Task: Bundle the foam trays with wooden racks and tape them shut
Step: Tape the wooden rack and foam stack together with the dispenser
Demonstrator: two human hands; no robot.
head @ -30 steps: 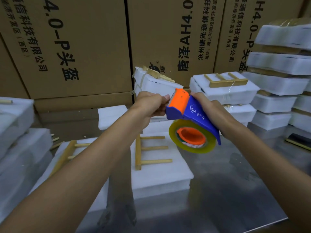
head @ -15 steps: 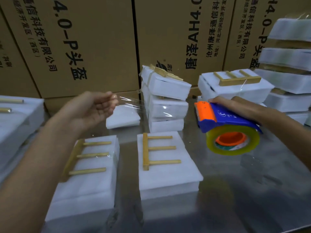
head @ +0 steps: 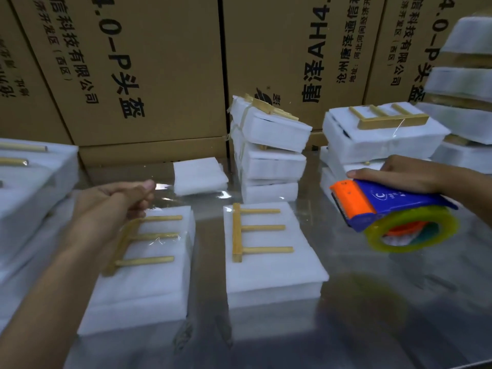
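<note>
Head view, and the clear tape (head: 239, 194) is stretched across in front of me, its free end pinched between the thumb and curled fingers of my left hand (head: 117, 201), the rest running to the tape dispenser (head: 386, 211) that my right hand (head: 399, 174) grips from above. Under the strip, on the steel table (head: 359, 328), two foam stacks wait untaped: the left foam stack (head: 138, 283) with its wooden rack (head: 143, 241) on top, just beneath my left hand, and the middle foam stack (head: 271, 272) carrying its own rack (head: 255, 230). Neither shows a band of tape that I can make out, so I judge both are yet to be wrapped. Behind them the taped pile (head: 269, 155) is done, bands visible on its corner, and the bundle to the right (head: 383, 134) looks wrapped too. More finished bundles (head: 463, 83) are stacked at far right. Cardboard boxes (head: 133, 62) wall the back. By my reckoning the job is well along, with at least these two to go.
</note>
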